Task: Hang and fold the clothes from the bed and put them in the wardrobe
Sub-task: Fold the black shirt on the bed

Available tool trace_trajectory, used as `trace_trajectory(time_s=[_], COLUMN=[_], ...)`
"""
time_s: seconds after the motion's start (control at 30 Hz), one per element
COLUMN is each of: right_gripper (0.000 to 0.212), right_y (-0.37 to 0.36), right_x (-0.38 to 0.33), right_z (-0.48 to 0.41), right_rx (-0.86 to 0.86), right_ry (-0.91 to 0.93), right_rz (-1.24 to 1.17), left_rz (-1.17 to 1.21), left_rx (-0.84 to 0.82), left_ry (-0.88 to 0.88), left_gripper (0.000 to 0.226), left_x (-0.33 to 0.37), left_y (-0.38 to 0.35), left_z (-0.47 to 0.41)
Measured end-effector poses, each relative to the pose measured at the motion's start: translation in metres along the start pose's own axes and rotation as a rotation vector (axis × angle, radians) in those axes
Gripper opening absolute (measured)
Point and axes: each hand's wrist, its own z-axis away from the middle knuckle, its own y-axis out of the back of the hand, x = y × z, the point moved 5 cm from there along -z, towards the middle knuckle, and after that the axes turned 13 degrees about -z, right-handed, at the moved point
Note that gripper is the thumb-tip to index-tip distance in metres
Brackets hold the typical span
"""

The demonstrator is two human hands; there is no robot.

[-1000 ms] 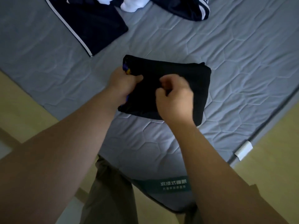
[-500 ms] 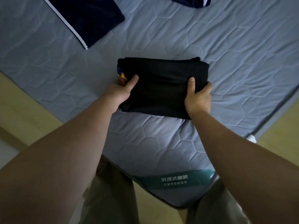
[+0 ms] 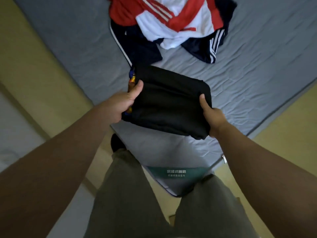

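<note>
A folded black garment (image 3: pixel 169 102) with a bit of coloured print at its left edge is held up off the grey mattress (image 3: pixel 257 74). My left hand (image 3: pixel 120 103) grips its left edge, thumb on top. My right hand (image 3: pixel 211 117) grips its right edge, thumb on top, fingers hidden underneath. Further back on the bed lies a loose red and white striped jersey (image 3: pixel 173 18) on top of navy clothes with white stripes (image 3: pixel 211 47).
A navy garment (image 3: pixel 137 48) with a white side stripe lies spread just behind the black one. The mattress corner with a green label (image 3: pixel 176 173) is by my legs. Yellowish wooden floor (image 3: pixel 39 66) lies on both sides of the bed.
Both hands went from pressing and arranging the black garment on the bed to gripping its two edges. The garment now sits lifted off the mattress, and the view has pulled back.
</note>
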Motion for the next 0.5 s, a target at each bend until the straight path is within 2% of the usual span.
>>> trace_trajectory(time_s=[0.13, 0.2, 0.27, 0.5], right_gripper=[0.093, 0.108, 0.11, 0.093], right_y=[-0.036, -0.059, -0.082, -0.151], right_x=[-0.036, -0.05, -0.058, -0.099], right_z=[0.108, 0.15, 0.183, 0.282], right_rx=[-0.103, -0.117, -0.12, -0.193], right_ry=[0.026, 0.053, 0.042, 0.17], right_rz=[0.013, -0.002, -0.029, -0.122], left_rz=[0.112, 0.182, 0.235, 0.184], left_rx=[-0.036, -0.051, -0.048, 0.054], left_ry=[-0.002, 0.026, 0.019, -0.249], left_gripper=[0.079, 0.061, 0.047, 0.058], left_x=[0.008, 0.011, 0.016, 0.058], left_y=[0.062, 0.09, 0.117, 0.214], left_z=[0.101, 0.138, 0.168, 0.268])
